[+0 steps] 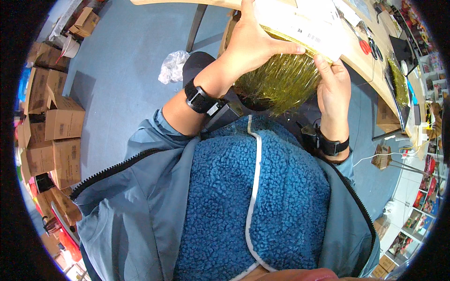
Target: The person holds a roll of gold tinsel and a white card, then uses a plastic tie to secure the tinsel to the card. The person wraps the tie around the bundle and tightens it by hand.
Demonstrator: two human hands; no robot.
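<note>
Between both hands I hold a bundle of gold tinsel fringe (pixel 281 82) by its folded top edge. A white card or label (pixel 313 33) bearing a barcode lies along that edge, washed out by bright light. My left hand (pixel 256 42) grips the left part of the edge, with its thumb stretched along the card's lower side. The right hand (pixel 334 79) pinches the lower right corner of the bundle between thumb and fingers. Strands of tinsel hang down towards my lap.
Red-handled scissors (pixel 365 46) and dark-handled scissors (pixel 377 49) lie on the wooden table (pixel 365 70). More tinsel (pixel 399 82) sits farther right. Cardboard boxes (pixel 65 117) are stacked at left. A clear plastic bag (pixel 173 66) rests on the blue floor.
</note>
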